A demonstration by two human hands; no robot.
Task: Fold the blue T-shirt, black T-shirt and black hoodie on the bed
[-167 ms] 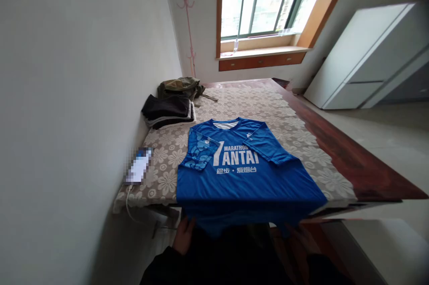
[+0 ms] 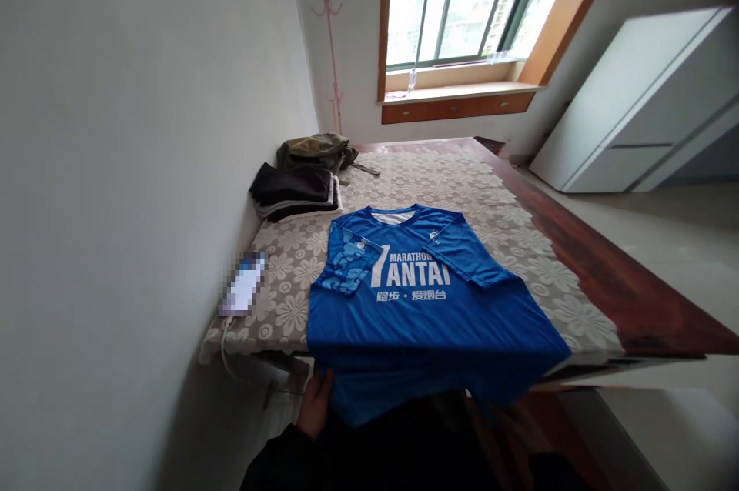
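A blue T-shirt (image 2: 416,329) with white "MARATHON YANTAI" lettering lies front up on the table. Both of its sleeves are folded inward over the chest, and its lower part hangs over the near edge. At the left corner of the hem, my left hand (image 2: 315,404) is closed on the fabric, thumb and fingers pinching it. My right hand (image 2: 516,427) is in shadow below the table edge, its fingers at the right corner of the hem, where they appear to grip the cloth.
A lace cloth (image 2: 289,314) covers the dark red wooden table (image 2: 647,314). Along the left wall are a phone (image 2: 243,287) with a white cable, a pile of folded dark clothes (image 2: 294,187) and an olive backpack (image 2: 316,148). Beyond stand a pink coat rack (image 2: 331,29) and a white fridge (image 2: 623,98).
The hanging hem has spread slightly and shows more of its blue fabric between my hands. My view has shifted a little to the left.
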